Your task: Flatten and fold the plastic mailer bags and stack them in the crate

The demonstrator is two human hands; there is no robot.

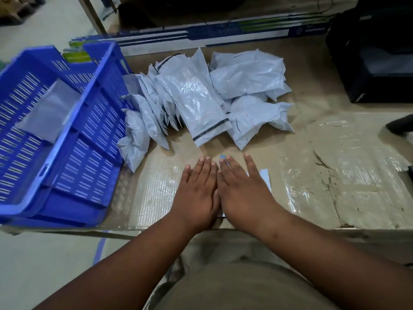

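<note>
My left hand and my right hand lie flat side by side, fingers straight, pressing a folded grey mailer bag onto the table near its front edge. Only slivers of that bag show around my right hand. Behind my hands lies a heap of several crumpled grey mailer bags. The blue slotted crate stands at the left of the table, and one folded grey bag rests inside it.
The table top is taped brown cardboard, torn at the right. A long printed box runs along the back. A black bag stands at the back right. A dark object pokes in from the right edge.
</note>
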